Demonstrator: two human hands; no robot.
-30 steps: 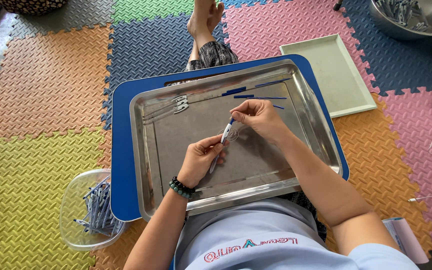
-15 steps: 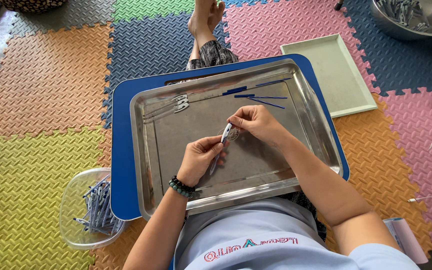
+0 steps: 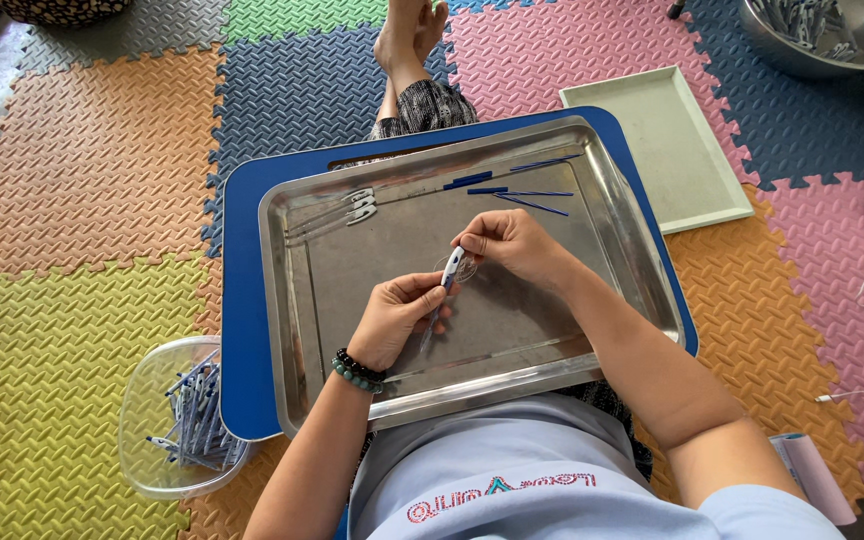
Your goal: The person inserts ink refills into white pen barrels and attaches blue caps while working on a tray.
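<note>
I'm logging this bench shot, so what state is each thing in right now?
left hand: gripping the small white-and-blue piece.
right hand: pinching that piece's top end.
steel tray: flat on the blue board, holding loose blue strips.
clear tub: open, partly filled.
green tray: empty.

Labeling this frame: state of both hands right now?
Left hand: closed, holding the lower end of a small white-and-blue pen-like piece.
Right hand: fingers pinched on the same piece's top.

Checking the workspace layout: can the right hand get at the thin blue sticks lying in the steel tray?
Probably yes: the thin blue sticks lie just beyond the right hand, nothing between, though it is pinching a small white-and-blue piece.
</note>
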